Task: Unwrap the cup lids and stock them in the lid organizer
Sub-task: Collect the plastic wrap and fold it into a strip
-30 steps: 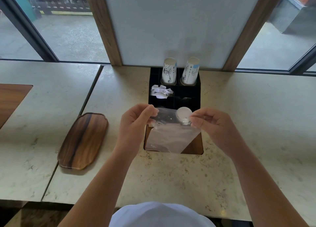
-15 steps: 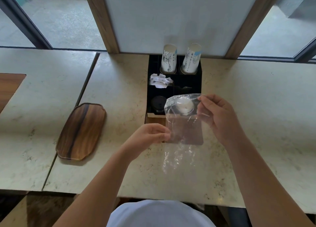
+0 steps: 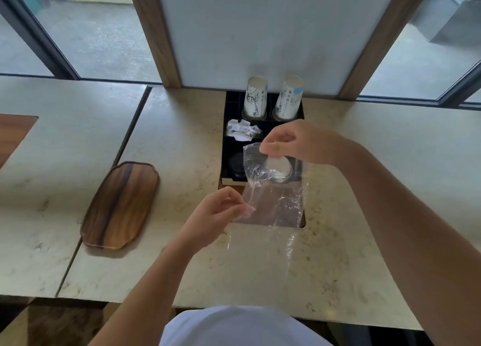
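- Spanning the whole lower view: pale stone counter (image 3: 364, 241).
- Lying left of centre on it: wooden tray (image 3: 121, 205).
- Sitting sunk into the counter: black lid organizer (image 3: 229, 147), carrying two cup stacks (image 3: 256, 98) at the back.
- Hanging over the organizer's near end: clear plastic wrap (image 3: 276, 202).
- Pinching the wrap's top edge: right hand (image 3: 294, 140).
- Pinching its lower left edge: left hand (image 3: 218, 213).
- Resting inside the wrap, just under the right fingers: white cup lids (image 3: 278, 167).
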`<move>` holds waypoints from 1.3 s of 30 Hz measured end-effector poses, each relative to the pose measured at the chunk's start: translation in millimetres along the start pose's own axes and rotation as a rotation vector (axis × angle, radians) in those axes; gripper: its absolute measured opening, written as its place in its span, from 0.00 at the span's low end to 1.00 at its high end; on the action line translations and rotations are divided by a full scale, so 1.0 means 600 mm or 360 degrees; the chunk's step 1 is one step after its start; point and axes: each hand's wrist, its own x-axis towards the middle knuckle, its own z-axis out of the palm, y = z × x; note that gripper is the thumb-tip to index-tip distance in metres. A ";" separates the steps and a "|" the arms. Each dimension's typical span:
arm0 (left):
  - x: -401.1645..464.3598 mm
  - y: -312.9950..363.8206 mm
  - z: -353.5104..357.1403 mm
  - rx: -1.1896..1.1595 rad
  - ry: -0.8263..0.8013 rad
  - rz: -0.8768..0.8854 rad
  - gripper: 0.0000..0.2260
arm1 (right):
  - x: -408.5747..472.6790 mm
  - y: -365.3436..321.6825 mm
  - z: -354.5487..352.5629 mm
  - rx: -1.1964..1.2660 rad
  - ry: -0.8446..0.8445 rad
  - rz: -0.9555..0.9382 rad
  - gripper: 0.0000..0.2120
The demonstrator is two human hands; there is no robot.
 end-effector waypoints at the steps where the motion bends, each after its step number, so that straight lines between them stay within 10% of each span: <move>1: 0.000 -0.001 -0.003 0.0007 0.0020 0.0006 0.07 | 0.005 -0.003 0.002 0.0027 0.0012 -0.0053 0.14; 13: -0.065 -0.095 -0.030 0.0149 0.0110 -0.0516 0.04 | 0.027 0.034 0.028 0.0335 0.0371 -0.0112 0.04; 35: -0.124 -0.202 -0.051 0.0243 0.0083 -0.1148 0.04 | 0.048 0.213 0.249 0.0409 -0.0011 0.0640 0.21; 39: -0.126 -0.223 -0.056 0.0318 0.0167 -0.1188 0.04 | 0.008 0.285 0.298 0.0520 -0.0060 0.0890 0.12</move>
